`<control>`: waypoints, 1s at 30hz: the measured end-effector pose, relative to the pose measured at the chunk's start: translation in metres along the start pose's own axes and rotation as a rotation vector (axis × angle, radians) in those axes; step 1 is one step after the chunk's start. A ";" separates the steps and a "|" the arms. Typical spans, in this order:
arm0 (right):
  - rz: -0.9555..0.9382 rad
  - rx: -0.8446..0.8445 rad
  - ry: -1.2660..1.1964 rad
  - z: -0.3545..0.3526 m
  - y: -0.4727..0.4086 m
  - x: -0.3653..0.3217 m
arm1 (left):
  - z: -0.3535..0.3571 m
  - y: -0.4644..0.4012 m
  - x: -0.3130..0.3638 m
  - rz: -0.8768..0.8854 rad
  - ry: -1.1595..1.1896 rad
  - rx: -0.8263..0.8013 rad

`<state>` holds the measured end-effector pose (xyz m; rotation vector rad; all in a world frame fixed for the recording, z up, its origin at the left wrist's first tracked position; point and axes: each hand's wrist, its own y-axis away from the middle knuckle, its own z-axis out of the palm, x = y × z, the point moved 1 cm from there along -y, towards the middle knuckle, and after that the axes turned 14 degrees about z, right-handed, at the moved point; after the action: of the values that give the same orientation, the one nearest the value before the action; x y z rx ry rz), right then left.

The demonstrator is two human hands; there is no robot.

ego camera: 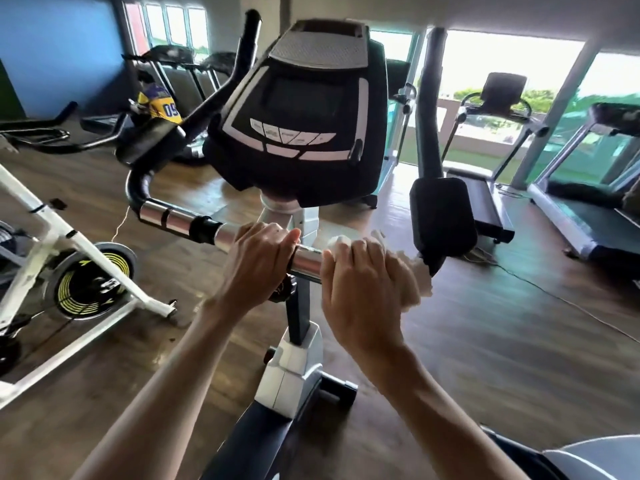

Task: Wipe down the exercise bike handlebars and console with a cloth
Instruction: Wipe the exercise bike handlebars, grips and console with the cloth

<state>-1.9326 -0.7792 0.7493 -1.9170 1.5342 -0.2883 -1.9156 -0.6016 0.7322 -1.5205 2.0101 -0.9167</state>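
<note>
Handlebar (180, 220) is running from ten o'clock to four o'clock below the console (298, 112). Left hand (258, 268) is gripping bare chrome, fingers curled shut. Right hand (360, 289) is clamping white cloth (415, 278) around the bar, fingers pressed together.

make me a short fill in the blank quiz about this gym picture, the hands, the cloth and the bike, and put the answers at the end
1. The white cloth is bunched under the ____ hand on the handlebar.
2. The left hand grips the handlebar's shiny ____ section, with no cloth.
3. The console screen is ____, showing nothing.
4. The floor looks like dark ____ planks.

Answers: right; metal; dark; wood
</note>
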 end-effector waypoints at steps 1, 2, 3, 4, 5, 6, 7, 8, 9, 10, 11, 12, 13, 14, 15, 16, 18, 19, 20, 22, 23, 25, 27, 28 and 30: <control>-0.030 -0.013 0.023 -0.005 0.011 0.004 | -0.002 0.000 -0.004 0.011 0.050 0.015; -0.054 -0.025 0.045 -0.009 0.015 0.008 | -0.004 0.000 -0.009 0.023 0.092 0.031; -0.069 -0.018 0.075 -0.009 0.013 0.013 | -0.007 -0.001 -0.013 0.026 0.107 0.036; -0.074 0.007 0.108 -0.008 0.005 0.014 | -0.008 -0.002 -0.019 0.022 0.089 0.034; -0.066 0.028 0.129 -0.006 -0.007 0.010 | -0.009 -0.004 -0.024 0.010 0.050 0.022; -0.039 0.022 0.116 -0.004 -0.019 0.003 | -0.008 -0.005 -0.029 -0.004 0.005 0.009; 0.012 -0.006 0.082 0.002 -0.030 -0.008 | -0.006 -0.005 -0.030 -0.021 -0.039 0.001; 0.068 -0.021 0.044 0.006 -0.036 -0.022 | -0.004 -0.004 -0.030 -0.035 -0.076 0.005; 0.109 -0.009 0.011 0.011 -0.037 -0.035 | -0.002 -0.003 -0.030 -0.044 -0.099 0.015; 0.125 0.021 -0.014 0.014 -0.033 -0.045 | -0.001 -0.002 -0.029 -0.047 -0.108 0.029; 0.117 0.050 -0.020 0.018 -0.024 -0.051 | -0.001 -0.001 -0.028 -0.045 -0.109 0.046; 0.095 0.097 -0.012 0.023 -0.011 -0.053 | 0.000 0.000 -0.029 -0.035 -0.115 0.068; 0.061 0.126 -0.015 0.029 0.003 -0.051 | 0.000 0.000 -0.030 -0.025 -0.122 0.087; 0.007 0.145 -0.027 0.032 0.014 -0.045 | -0.001 0.001 -0.031 -0.018 -0.123 0.105; -0.041 0.155 -0.045 0.031 0.019 -0.039 | -0.001 0.001 -0.031 -0.013 -0.117 0.122; -0.066 0.166 -0.050 0.030 0.018 -0.034 | 0.000 0.001 -0.031 -0.005 -0.109 0.138; -0.017 0.119 0.014 0.028 0.002 -0.034 | 0.000 0.002 -0.033 0.017 -0.082 0.154; 0.042 0.068 0.054 0.025 -0.010 -0.039 | 0.000 0.002 -0.034 0.027 -0.072 0.160; 0.110 -0.008 0.083 0.023 -0.023 -0.046 | -0.001 0.002 -0.034 0.033 -0.067 0.166; 0.202 -0.144 0.071 0.018 -0.040 -0.062 | -0.003 0.001 -0.032 0.047 -0.071 0.194; 0.212 -0.162 0.057 0.017 -0.042 -0.068 | -0.003 0.001 -0.031 0.055 -0.084 0.221; 0.192 -0.124 0.073 0.019 -0.024 -0.072 | -0.003 0.001 -0.030 0.063 -0.111 0.246; 0.112 -0.011 0.057 0.022 0.008 -0.065 | -0.001 0.001 -0.033 0.061 -0.107 0.230; 0.047 0.029 0.040 0.023 0.018 -0.058 | 0.001 0.002 -0.034 0.064 -0.096 0.229; -0.047 0.061 0.028 0.029 0.011 -0.046 | 0.002 0.002 -0.036 0.075 -0.084 0.237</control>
<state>-1.9385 -0.7275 0.7303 -1.9106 1.4828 -0.3799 -1.9056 -0.5674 0.7280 -1.3230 1.8147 -1.0039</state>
